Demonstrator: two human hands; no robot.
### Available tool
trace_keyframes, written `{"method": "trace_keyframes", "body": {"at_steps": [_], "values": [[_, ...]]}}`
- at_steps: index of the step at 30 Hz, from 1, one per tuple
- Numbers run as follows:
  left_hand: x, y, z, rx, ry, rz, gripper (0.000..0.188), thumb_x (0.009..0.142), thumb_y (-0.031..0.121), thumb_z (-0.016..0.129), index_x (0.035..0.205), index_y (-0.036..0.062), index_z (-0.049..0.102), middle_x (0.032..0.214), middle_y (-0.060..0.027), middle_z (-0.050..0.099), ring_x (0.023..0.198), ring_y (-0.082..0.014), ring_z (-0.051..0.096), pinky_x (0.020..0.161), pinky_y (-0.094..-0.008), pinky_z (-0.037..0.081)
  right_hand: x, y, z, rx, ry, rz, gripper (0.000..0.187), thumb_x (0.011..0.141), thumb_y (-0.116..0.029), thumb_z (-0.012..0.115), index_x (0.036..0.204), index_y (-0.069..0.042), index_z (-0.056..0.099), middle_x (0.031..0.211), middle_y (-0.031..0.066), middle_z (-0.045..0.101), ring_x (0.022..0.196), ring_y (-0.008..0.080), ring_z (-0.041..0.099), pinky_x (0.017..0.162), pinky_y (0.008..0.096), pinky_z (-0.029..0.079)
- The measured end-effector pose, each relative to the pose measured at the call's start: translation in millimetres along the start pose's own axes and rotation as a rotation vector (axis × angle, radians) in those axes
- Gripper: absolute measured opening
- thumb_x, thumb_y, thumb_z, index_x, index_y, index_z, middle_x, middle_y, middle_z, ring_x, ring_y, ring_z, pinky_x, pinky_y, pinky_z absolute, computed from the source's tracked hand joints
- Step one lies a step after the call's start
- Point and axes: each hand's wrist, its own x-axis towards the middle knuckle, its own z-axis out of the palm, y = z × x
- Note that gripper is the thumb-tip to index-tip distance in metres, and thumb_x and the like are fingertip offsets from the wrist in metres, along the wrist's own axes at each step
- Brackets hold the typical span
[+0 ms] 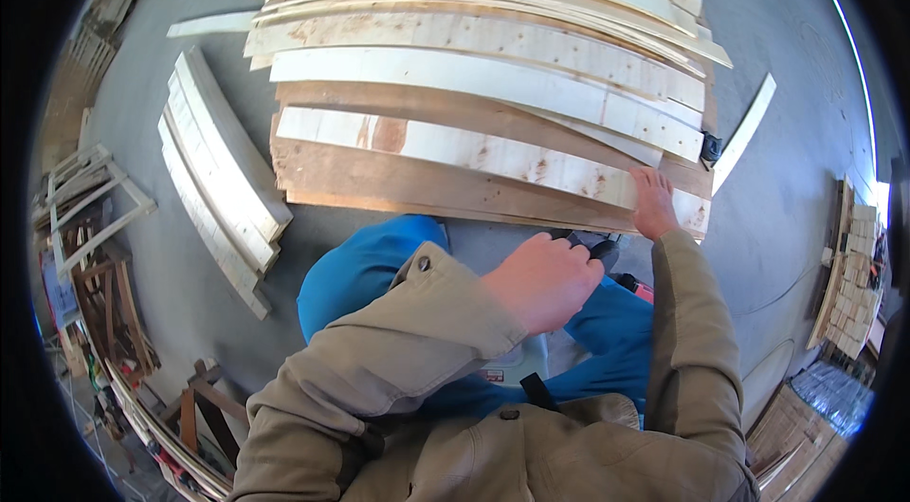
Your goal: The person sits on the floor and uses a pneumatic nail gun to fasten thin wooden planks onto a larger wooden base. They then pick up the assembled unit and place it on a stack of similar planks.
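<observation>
My right hand [654,202] lies with its fingers stretched over the right end of a pale wooden strip [464,152], which has brown stains. Beneath that strip is a brown board [379,182]. My left hand [543,280] is closed in front of my body, to the left of the right hand. A black tool [604,254] shows just past its fingers. Most of the tool is hidden by the hand, so its kind is unclear. Just below the tool, a small red part [644,291] shows beside my blue trouser leg.
Several more pale strips [474,33] lie across the board farther away. A small black object [711,148] sits at its right edge. Stacked planks [223,170] lie on the floor at left, and a single strip [744,134] at right. Wooden frames [95,208] stand farther left.
</observation>
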Motion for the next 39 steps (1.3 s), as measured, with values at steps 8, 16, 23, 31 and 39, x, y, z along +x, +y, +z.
{"method": "trace_keyframes", "body": {"at_steps": [8,16,23,31,39], "values": [[1.1,2.2,-2.5,0.035,-0.011,0.007,0.034,0.090,0.029,0.082,0.112,0.0072,0.067,0.107,-0.0116,0.071,0.105,-0.0304,0.071,0.091,-0.0429,0.054,0.0,22.5,3.6,0.207,0.023,-0.132,0.062,0.078,0.008,0.064,0.139,-0.004,0.065,0.134,0.0203,0.065,0.125,0.0430,0.060,0.111,0.0459,0.048],[2.6,2.2,-1.9,0.034,-0.059,0.001,0.034,0.091,0.029,0.082,0.113,0.0072,0.067,0.108,-0.0125,0.071,0.106,-0.0312,0.071,0.092,-0.0430,0.054,10.9,37.4,-9.2,0.231,-0.445,0.095,0.026,0.084,-0.016,0.074,0.106,-0.002,0.076,0.100,0.0239,0.075,0.097,0.0443,0.072,0.087,0.0493,0.056],[4.7,-0.3,-4.0,-0.004,-0.057,0.014,0.037,0.091,0.030,0.080,0.115,0.0063,0.066,0.107,-0.0130,0.071,0.106,-0.0339,0.070,0.094,-0.0464,0.054,11.8,49.9,4.1,0.209,-0.404,-0.006,0.026,0.086,-0.020,0.073,0.106,-0.004,0.076,0.103,0.0237,0.076,0.100,0.0447,0.072,0.088,0.0526,0.056],[4.8,-0.7,-10.4,-0.017,-0.074,0.008,0.043,0.090,0.029,0.080,0.123,0.0058,0.066,0.110,-0.0148,0.072,0.108,-0.0358,0.069,0.094,-0.0470,0.054,25.1,62.1,0.1,0.233,-0.384,-0.024,0.028,0.089,-0.017,0.068,0.112,-0.003,0.076,0.104,0.0251,0.075,0.101,0.0447,0.071,0.089,0.0520,0.056],[5.5,-0.1,-10.1,-0.025,-0.052,-0.002,0.044,0.089,0.026,0.083,0.124,0.0050,0.067,0.110,-0.0146,0.071,0.106,-0.0361,0.069,0.093,-0.0475,0.055,34.2,65.0,-10.4,0.358,-0.337,-0.009,0.027,0.090,-0.016,0.067,0.111,0.000,0.074,0.101,0.0252,0.074,0.094,0.0423,0.071,0.086,0.0502,0.055]]}}
